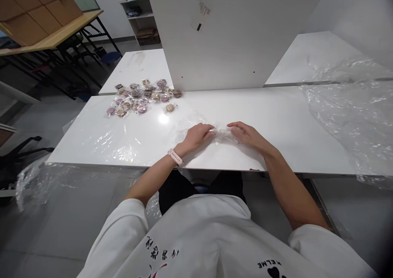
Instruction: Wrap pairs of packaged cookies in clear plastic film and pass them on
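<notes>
1. Step in hand, as I judge it from the room: gathering a bunched piece of clear film (222, 134) on the white table (282, 126), at the centre of the frame.
2. Left hand (198, 136), centre: thumb and fingers closed on the film. Right hand (247, 135), just right of centre: fingers partly extended over the film's other end; I cannot tell whether it grips.
3. Next move, by my reading: calls for a sure right-hand hold and even handling, since thin film likely slips and clings.
4. Counts: two hands; one pale wristband (175, 157), on the left wrist; one bunched film between the hands; one large plastic sheet (356, 118), right of frame.
5. Wrapped pieces (147, 93), upper left of centre: roughly twenty or more, overlapping too closely for an exact count; one single piece (170, 108) lies just beside the cluster.
</notes>
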`<state>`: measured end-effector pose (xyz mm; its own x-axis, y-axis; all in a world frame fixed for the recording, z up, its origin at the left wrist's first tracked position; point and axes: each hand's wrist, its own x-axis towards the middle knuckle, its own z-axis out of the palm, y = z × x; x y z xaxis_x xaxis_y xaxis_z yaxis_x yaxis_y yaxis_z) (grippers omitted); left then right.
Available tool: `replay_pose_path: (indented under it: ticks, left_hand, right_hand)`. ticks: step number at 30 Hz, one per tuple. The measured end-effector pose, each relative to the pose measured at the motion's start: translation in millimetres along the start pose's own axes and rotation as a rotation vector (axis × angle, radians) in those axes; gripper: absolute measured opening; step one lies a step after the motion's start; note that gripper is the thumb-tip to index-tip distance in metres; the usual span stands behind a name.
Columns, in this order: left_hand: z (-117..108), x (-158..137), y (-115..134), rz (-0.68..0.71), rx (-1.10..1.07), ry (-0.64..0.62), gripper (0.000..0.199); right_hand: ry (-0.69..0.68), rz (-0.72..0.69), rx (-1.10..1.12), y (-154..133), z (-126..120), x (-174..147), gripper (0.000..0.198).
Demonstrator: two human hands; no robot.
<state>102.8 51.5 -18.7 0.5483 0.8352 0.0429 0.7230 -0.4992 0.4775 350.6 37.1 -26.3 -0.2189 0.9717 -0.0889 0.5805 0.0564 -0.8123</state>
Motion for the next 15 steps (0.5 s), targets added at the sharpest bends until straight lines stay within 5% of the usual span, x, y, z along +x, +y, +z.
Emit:
replay_pose_path:
  ticks: [4, 7, 11, 15]
  left_hand:
    - [-12, 40, -7, -0.145, -0.121, -0.118, 0.033]
    - [-10, 52, -1, -0.187, 0.044, 0.007, 0.028]
    - [4, 29, 5, -0.078, 0.261, 0.287, 0.033]
    - [17, 2, -8, -0.145, 0.196, 0.238, 0.059]
  right_hand:
    - [0.091, -0.115, -0.164, 9, 3, 1, 0.044]
    - [0.325, -0.152, -0.362, 19, 10, 19, 0.047]
    - [0.419, -0.108, -0.451, 31, 15, 36, 0.046]
    - [0.375, -0.095, -0.426, 30, 13, 30, 0.04]
